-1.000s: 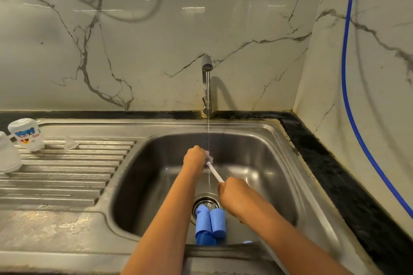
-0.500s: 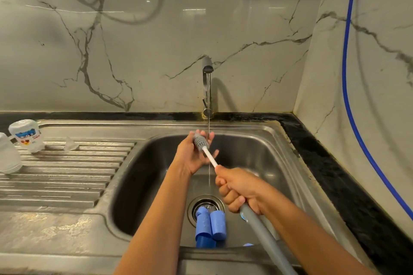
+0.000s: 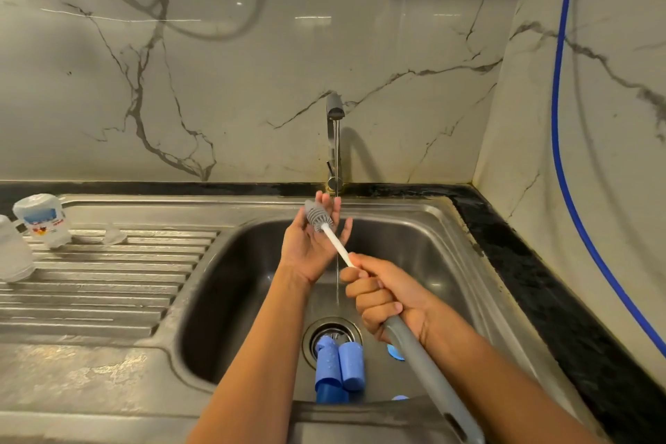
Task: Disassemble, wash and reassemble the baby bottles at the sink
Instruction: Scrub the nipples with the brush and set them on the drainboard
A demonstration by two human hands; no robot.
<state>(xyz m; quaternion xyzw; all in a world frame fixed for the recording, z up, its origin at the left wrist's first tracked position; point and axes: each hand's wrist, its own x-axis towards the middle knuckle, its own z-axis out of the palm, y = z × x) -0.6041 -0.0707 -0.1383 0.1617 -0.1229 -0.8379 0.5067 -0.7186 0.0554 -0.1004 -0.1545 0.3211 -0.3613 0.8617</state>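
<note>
The left hand [image 3: 312, 241] is held spread, palm up, just in front of the tap [image 3: 335, 141], and the grey bristle head of the bottle brush [image 3: 318, 215] is laid against its fingers. The brush's grey handle is gripped in the closed right hand [image 3: 387, 296], nearer than the tap. Blue bottle parts [image 3: 338, 366] lie by the drain below the tap. A baby bottle [image 3: 43, 218] is stood on the draining surface [image 3: 93, 285], well left of the tap.
</note>
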